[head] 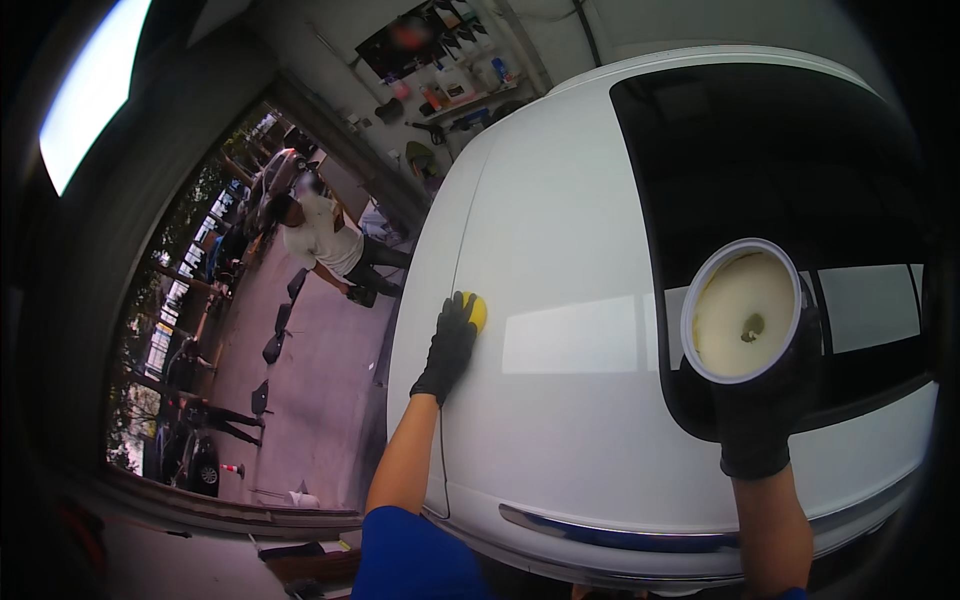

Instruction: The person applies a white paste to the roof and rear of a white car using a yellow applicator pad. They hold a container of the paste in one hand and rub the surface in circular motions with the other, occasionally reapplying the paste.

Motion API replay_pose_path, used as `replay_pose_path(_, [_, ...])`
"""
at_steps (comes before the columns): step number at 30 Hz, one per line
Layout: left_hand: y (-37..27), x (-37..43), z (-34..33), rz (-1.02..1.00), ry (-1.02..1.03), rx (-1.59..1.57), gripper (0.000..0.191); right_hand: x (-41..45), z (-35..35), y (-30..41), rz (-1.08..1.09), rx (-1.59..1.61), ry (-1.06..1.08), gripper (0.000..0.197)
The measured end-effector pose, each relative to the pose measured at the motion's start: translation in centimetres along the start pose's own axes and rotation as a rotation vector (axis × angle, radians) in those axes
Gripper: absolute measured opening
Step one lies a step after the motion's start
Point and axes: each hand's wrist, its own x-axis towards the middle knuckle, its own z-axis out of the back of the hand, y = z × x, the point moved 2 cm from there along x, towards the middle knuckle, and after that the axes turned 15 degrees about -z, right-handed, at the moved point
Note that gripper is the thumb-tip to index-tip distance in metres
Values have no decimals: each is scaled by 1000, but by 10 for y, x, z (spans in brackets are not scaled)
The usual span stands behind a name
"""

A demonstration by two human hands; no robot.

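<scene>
My left hand [450, 351], in a black glove, lies over a yellow round applicator sponge [478, 313] and holds it against the white roof [555, 232] of a car. The sponge sits beside a thin seam line in the roof. In my right hand [761, 424], also black-gloved, is a round tub [685, 319] with a pale rim. Cream-coloured paste [731, 300] fills it, with a small dark hollow near the middle. The tub is above the dark glass roof panel [720, 165], which reflects windows. My right fingers are mostly hidden behind the tub.
A chrome-look roof rail [622, 537] runs along the near side. Beyond the roof, a wall shelf [472, 101] carries several bottles. To the left, a person [330, 240] stands by the wide doorway; outside are parked cars and a traffic cone [233, 469].
</scene>
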Motion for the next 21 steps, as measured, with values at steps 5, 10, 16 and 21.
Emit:
replay_pose_path(5, [-7,37,28,326,231,306,48,3,-22,-6,-215,401,-24,61])
replay_pose_path(10, [-82,46,-5,-148,-30,85,48,5,-28,20,-484,826,78,62])
replay_pose_path(16, [-33,36,14,185,14,136,48,8,-35,40,-522,871,132,66])
replay_pose_path(21, [-127,76,-2,-215,-22,-14,52,19,-30,38,-516,845,159,63])
